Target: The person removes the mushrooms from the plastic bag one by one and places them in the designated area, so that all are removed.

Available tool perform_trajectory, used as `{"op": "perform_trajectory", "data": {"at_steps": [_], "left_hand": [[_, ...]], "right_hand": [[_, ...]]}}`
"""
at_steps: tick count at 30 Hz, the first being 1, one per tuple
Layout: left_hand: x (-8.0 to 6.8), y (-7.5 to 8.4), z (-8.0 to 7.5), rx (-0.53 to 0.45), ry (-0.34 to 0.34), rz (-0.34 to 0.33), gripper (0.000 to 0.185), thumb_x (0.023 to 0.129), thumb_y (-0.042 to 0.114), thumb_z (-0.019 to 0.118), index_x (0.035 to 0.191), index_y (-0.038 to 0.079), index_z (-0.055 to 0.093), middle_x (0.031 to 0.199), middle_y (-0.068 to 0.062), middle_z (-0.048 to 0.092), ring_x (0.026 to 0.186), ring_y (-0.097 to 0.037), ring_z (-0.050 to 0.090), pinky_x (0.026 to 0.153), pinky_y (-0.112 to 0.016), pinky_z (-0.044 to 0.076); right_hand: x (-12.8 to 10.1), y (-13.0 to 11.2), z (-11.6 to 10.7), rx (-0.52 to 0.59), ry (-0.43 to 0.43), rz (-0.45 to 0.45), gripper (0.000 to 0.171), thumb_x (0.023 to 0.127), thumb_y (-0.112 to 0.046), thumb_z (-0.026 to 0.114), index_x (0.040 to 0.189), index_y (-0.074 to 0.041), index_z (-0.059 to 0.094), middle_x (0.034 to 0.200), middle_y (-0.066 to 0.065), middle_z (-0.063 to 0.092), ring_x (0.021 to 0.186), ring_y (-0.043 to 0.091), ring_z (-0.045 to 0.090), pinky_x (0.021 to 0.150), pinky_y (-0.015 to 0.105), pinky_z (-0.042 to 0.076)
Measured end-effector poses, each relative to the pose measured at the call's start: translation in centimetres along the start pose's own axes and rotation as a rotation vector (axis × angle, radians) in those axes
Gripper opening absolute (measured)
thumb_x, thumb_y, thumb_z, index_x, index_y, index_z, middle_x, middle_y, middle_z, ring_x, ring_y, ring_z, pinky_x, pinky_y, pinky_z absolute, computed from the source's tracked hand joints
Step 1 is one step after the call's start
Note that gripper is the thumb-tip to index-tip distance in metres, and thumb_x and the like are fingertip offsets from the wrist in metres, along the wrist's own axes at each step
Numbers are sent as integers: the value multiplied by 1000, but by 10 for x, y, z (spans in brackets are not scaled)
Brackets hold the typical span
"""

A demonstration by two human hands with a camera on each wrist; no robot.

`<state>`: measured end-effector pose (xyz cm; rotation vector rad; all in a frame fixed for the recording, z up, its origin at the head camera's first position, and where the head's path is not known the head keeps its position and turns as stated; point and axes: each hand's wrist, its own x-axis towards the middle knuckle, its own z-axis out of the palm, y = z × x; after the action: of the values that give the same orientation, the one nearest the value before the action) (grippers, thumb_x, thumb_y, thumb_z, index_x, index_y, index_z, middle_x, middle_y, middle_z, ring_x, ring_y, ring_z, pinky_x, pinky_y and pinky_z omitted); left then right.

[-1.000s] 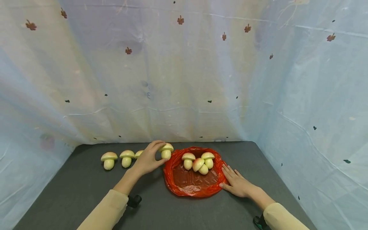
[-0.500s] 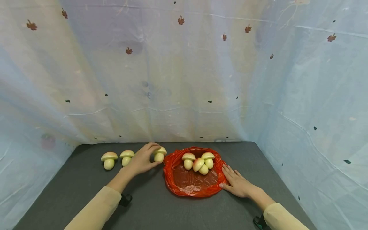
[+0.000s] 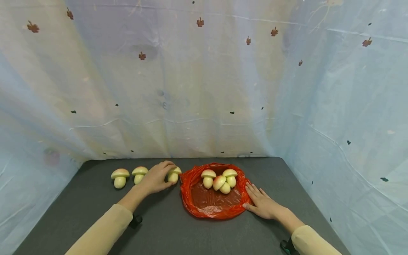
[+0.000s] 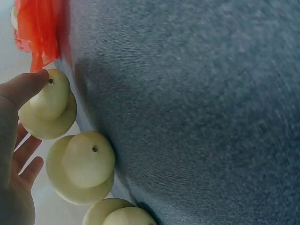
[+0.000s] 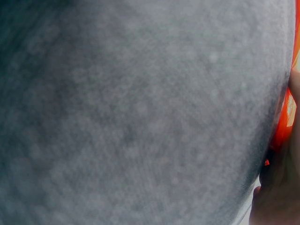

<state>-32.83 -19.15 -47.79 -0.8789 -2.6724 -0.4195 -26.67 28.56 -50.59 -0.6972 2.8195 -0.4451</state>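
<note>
Far left of the dark grey tabletop (image 3: 95, 198): two toy mushrooms standing upright in a row, first mushroom (image 3: 120, 177) and second mushroom (image 3: 139, 174) just beside it, apart from each other. Next along, left hand (image 3: 156, 178) is curled round a third mushroom (image 3: 174, 175); grip is grasping it, thumb on the near side, fingers over the cap. Wrist view confirms the thumb tip touching the stem end of that mushroom, with the row neighbours close by it. Held mushroom sits at tabletop level, just beside the left edge of the red plastic bag (image 3: 204, 202), can't tell whether it touches the bag. The bag lies spread flat with its rim rumpled up; inside, toward the back, three more mushrooms (image 3: 219, 178) are bunched together, two upright and one tipped over against them. Right hand (image 3: 262, 203) lies flat on the tabletop, fingers straight, fingertips pressing on the bag's right edge; grip released, holding nothing. Pale patterned curtain (image 3: 204, 88) surrounds the tabletop.
</note>
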Motion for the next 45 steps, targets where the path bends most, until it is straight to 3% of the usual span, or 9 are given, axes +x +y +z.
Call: {"op": "perform_trajectory", "data": {"at_steps": [6, 14, 34, 38, 45], "left_hand": [[-1, 0, 3, 26, -11, 11, 61, 85, 30, 89, 137, 8, 64, 138, -13, 59, 120, -37, 62, 94, -60, 53], [-1, 0, 6, 44, 40, 46, 63, 80, 27, 92, 133, 7, 65, 135, -14, 60, 116, -36, 63, 92, -59, 54], [-4, -5, 9, 65, 34, 32, 64, 81, 30, 92, 134, 8, 64, 137, -13, 59, 120, -36, 62, 99, -57, 51], [-4, -2, 6, 56, 36, 17, 64, 83, 31, 91, 136, 8, 64, 138, -13, 58, 122, -36, 61, 100, -58, 50], [-1, 12, 1, 12, 62, 8, 55, 90, 26, 84, 139, 11, 64, 139, -12, 59, 124, -35, 61, 101, -58, 50]], "right_hand": [[2, 5, 5, 18, 21, -19, 89, 105, -59, 51, 163, 3, 24, 170, 22, 18, 157, 45, 14, 123, 67, 12], [1, 2, 3, 30, 19, -25, 87, 105, -55, 52, 163, 4, 25, 169, 26, 19, 155, 49, 15, 120, 70, 12], [-1, -1, 1, 23, 11, -20, 86, 106, -55, 52, 162, 5, 25, 169, 26, 19, 156, 48, 15, 121, 69, 12], [-1, 2, 3, 16, 18, -12, 88, 105, -59, 50, 163, 2, 24, 170, 22, 18, 157, 44, 14, 123, 66, 12], [-1, 3, 3, 67, 23, -30, 89, 104, -58, 52, 163, 3, 25, 169, 25, 19, 156, 48, 14, 121, 70, 10]]}}
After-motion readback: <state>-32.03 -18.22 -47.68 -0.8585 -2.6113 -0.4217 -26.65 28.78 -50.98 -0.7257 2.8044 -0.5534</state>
